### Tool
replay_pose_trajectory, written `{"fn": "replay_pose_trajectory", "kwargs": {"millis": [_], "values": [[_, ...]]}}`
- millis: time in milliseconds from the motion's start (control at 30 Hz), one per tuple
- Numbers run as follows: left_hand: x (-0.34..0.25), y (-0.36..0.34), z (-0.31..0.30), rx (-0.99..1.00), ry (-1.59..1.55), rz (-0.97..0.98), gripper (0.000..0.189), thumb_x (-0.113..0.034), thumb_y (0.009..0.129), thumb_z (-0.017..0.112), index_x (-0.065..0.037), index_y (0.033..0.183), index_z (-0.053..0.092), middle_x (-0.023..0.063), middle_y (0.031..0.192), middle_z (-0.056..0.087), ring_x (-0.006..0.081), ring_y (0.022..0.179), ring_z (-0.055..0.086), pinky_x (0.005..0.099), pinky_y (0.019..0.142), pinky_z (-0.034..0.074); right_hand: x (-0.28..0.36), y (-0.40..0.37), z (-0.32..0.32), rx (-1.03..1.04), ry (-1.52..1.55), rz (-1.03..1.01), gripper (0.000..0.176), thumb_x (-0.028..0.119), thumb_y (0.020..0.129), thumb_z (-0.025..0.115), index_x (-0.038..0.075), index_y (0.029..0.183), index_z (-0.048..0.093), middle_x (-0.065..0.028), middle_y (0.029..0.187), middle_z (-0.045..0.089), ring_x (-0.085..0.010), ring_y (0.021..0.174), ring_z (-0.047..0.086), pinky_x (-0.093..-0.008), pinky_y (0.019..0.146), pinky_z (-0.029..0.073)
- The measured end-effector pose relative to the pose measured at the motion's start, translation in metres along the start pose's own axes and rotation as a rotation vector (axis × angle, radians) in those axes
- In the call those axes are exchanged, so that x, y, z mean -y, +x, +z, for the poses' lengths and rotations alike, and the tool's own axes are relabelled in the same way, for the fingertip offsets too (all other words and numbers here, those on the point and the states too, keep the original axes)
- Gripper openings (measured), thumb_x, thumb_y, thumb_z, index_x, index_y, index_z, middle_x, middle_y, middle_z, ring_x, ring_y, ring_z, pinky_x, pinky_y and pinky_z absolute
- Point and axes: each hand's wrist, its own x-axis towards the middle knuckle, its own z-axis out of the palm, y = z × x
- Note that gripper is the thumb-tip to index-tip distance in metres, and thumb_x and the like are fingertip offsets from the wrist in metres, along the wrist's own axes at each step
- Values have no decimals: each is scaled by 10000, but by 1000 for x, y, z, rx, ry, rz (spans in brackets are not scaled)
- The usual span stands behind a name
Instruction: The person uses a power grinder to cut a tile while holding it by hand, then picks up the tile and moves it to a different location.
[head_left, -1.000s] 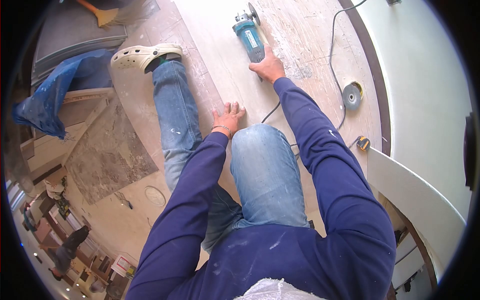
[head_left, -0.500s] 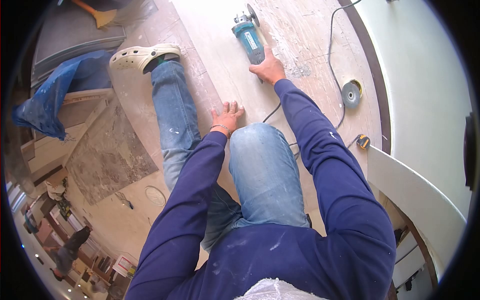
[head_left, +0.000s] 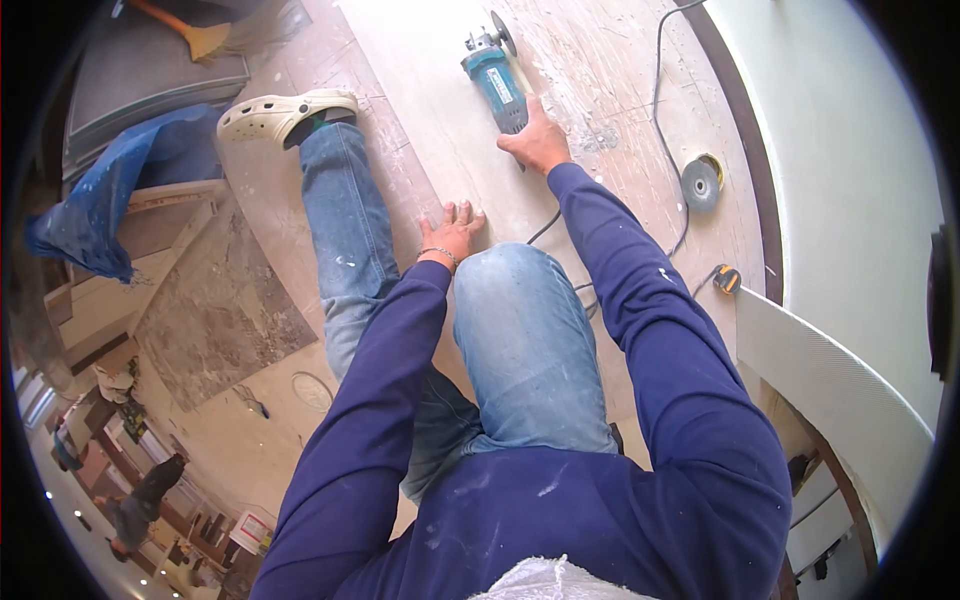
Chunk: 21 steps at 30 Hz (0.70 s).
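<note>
A teal angle grinder [head_left: 494,85] lies toward the top of the head view, its disc and guard at the far end. My right hand [head_left: 539,139] is wrapped round the grinder's rear body, the fingers partly hidden behind it. My left hand [head_left: 453,234] rests with fingers spread on a long pale board [head_left: 420,80], beside my bent knee. Dark cord [head_left: 545,228] runs from near the grinder's rear back past my knee. A grey round abrasive disc [head_left: 701,186] lies on the floor right of my right forearm.
A yellow-and-black tape measure [head_left: 727,280] sits by a white perforated strip [head_left: 820,360] at the right. Another cable [head_left: 658,110] runs along the wall side. Left are blue plastic sheeting [head_left: 110,190], a broom [head_left: 207,38] and a rough grey slab [head_left: 225,310]. Another person [head_left: 140,505] is at lower left.
The view has shifted very slightly. My right hand keeps its hold on the grinder and my left hand stays on the board; nothing else has visibly moved.
</note>
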Motion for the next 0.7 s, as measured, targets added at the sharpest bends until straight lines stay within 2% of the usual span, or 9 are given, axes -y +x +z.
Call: {"fn": "replay_pose_trajectory", "kwargs": {"millis": [433,500,700], "values": [[-2,-2,-5,26,-1,-12,727,-414,955,583,-336,1593,243,29,1701,102,278,1564,107,705,1179,138,-5,-9,-1,12,28,0,979,375,670,703,49,1519,338,-281,1191,665,-417,1113,655,-433,998,501],[-1,-2,-3,21,47,11,733,-558,971,521,-325,1599,223,67,1700,94,322,1560,109,728,1151,167,-6,-10,-2,20,22,8,979,373,671,703,49,1519,336,-281,1196,663,-416,1116,654,-433,999,500],[0,1,-2,22,63,11,735,-559,971,521,-314,1597,223,71,1699,92,323,1559,112,730,1149,171,-9,-12,-2,21,30,5,976,368,669,701,53,1517,335,-283,1205,658,-416,1125,649,-431,1002,496]]}}
